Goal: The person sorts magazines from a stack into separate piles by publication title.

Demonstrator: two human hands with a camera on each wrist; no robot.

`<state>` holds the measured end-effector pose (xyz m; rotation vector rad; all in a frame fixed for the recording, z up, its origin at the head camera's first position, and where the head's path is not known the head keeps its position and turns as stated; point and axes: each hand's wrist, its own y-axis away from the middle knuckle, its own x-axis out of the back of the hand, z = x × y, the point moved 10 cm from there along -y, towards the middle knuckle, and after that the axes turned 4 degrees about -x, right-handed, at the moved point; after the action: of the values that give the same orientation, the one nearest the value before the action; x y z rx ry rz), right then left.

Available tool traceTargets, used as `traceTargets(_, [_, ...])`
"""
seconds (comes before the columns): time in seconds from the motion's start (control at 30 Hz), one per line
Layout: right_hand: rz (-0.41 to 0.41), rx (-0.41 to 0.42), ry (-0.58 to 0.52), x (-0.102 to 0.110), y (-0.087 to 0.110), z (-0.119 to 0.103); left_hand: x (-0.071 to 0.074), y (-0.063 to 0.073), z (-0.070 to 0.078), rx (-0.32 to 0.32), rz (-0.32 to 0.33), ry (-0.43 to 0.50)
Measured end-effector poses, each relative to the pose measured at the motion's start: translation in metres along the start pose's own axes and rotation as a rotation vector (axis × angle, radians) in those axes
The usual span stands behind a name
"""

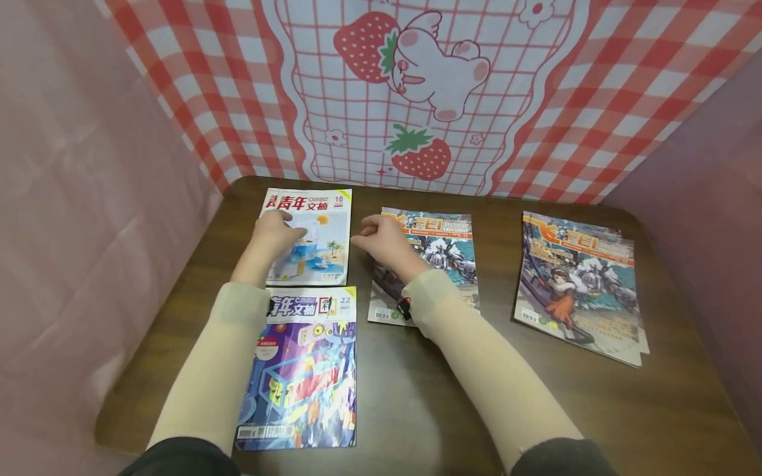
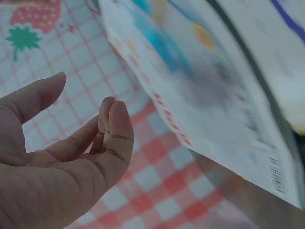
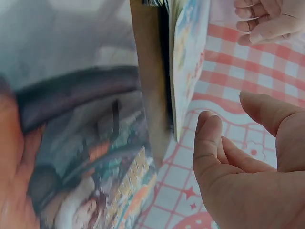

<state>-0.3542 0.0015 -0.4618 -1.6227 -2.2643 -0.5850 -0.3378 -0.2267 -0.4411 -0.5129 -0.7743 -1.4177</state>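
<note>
My left hand (image 1: 276, 233) is over the left side of a magazine with red title characters and a beach picture (image 1: 327, 264). In the left wrist view its thumb stands apart from the loosely bent fingers (image 2: 121, 124), with nothing between them. Just right of that magazine is my right hand (image 1: 387, 243), above the upper left of a magazine with an orange title (image 1: 446, 258). The right wrist view shows its thumb and bent fingers (image 3: 207, 138) apart, holding nothing. Below the beach magazine lies a purple magazine (image 1: 309, 383), partly covered by the left forearm.
At the right of the brown wooden table (image 1: 411, 396) are stacked magazines (image 1: 577, 284), slightly fanned, whose top cover matches the middle one. A red-and-white checked cloth (image 1: 238, 86) with strawberries hangs behind the table. Pink cloth (image 1: 77, 198) hangs along the left side.
</note>
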Motion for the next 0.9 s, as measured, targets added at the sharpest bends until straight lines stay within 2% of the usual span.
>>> traceTargets(0.1, [0.031, 0.020, -0.017, 0.012, 0.007, -0.002, -0.006, 0.005, 0.020, -0.074, 0.006, 0.029])
traceTargets(0.2, [0.060, 0.023, -0.040, 0.024, 0.015, 0.000, -0.015, 0.012, 0.037, -0.118, -0.002, 0.076])
traceTargets(0.4, [0.137, 0.022, -0.046, 0.053, 0.031, 0.011, -0.028, 0.026, 0.064, -0.160, 0.018, 0.083])
traceTargets(0.5, [0.177, 0.014, -0.041, 0.068, 0.040, 0.019, -0.037, 0.029, 0.071, -0.180, 0.012, 0.090])
traceTargets(0.63, [0.220, 0.005, -0.055, 0.084, 0.053, 0.028, -0.051, 0.035, 0.076, -0.174, -0.017, 0.109])
traceTargets(0.9, [0.270, -0.025, -0.053, 0.106, 0.073, 0.049, -0.068, 0.043, 0.090, -0.194, 0.014, 0.099])
